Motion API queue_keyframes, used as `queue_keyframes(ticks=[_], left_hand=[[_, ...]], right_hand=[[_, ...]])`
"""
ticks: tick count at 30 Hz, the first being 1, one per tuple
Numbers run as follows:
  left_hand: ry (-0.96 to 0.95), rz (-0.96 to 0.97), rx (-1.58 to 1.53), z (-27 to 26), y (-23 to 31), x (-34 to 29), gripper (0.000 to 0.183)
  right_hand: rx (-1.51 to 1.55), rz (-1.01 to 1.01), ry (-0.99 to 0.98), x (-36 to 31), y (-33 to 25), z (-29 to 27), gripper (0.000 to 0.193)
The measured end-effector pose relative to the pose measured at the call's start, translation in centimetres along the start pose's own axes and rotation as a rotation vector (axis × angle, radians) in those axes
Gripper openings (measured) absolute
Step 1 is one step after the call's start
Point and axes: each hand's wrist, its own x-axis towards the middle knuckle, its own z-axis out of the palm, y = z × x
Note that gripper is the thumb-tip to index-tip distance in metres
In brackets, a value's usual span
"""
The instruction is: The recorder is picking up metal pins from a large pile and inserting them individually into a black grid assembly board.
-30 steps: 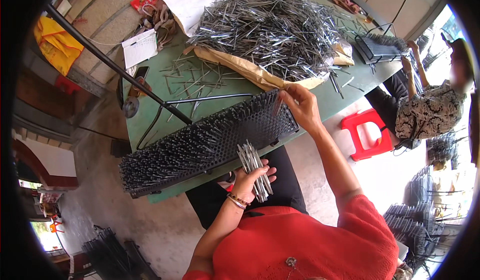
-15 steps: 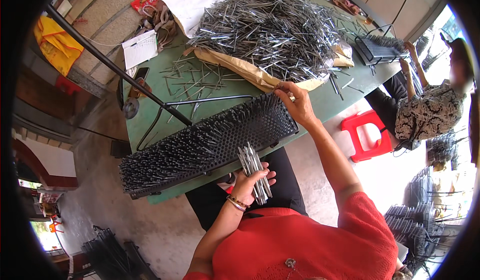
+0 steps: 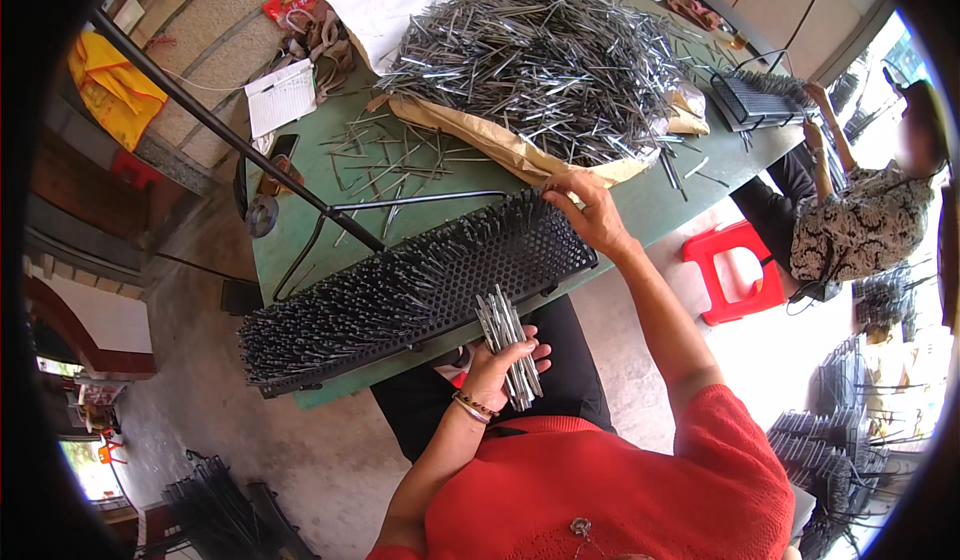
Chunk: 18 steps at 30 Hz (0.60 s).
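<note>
My left hand (image 3: 492, 370) is closed around a bundle of thin metal rods (image 3: 497, 312), held in front of the near edge of a long black perforated rack (image 3: 500, 262). Upright rods (image 3: 340, 305) crowd the rack's left and middle, with more along its far edge. Bare holes show toward the near right part. At the rack's far right corner is my right hand (image 3: 595, 218), thumb and fingers pinched together among the rod tops. Whatever lies between those fingertips is too small to make out.
A large heap of loose rods (image 3: 540, 70) lies on paper sheeting on the green table (image 3: 345, 182). A black bar (image 3: 215, 130) slants over the table's left side. To the right, another person (image 3: 850, 215) handles a similar rack (image 3: 755, 100), near a red stool (image 3: 735, 272).
My right hand has shifted slightly left and down at the rack's far right corner. My left hand and its bundle have hardly moved.
</note>
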Motion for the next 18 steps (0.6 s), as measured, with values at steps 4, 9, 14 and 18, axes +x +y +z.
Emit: queue_keyframes(ticks=[4, 9, 14, 18], left_hand=[[0.004, 0.003, 0.013, 0.1, 0.1, -0.1, 0.027], [-0.006, 0.007, 0.010, -0.1, -0.1, -0.1, 0.027], [0.008, -0.008, 0.007, 0.0, -0.1, 0.0, 0.028], [0.003, -0.011, 0.019, 0.1, 0.0, -0.1, 0.028]], right_hand=[[-0.010, 0.025, 0.013, -0.3, -0.1, 0.0, 0.017], [0.111, 0.055, -0.060, -0.1, 0.6, -0.4, 0.014], [0.127, 0.066, -0.080, 0.5, 0.7, -0.5, 0.013], [0.158, 0.059, -0.019, 0.2, 1.1, 0.0, 0.013]])
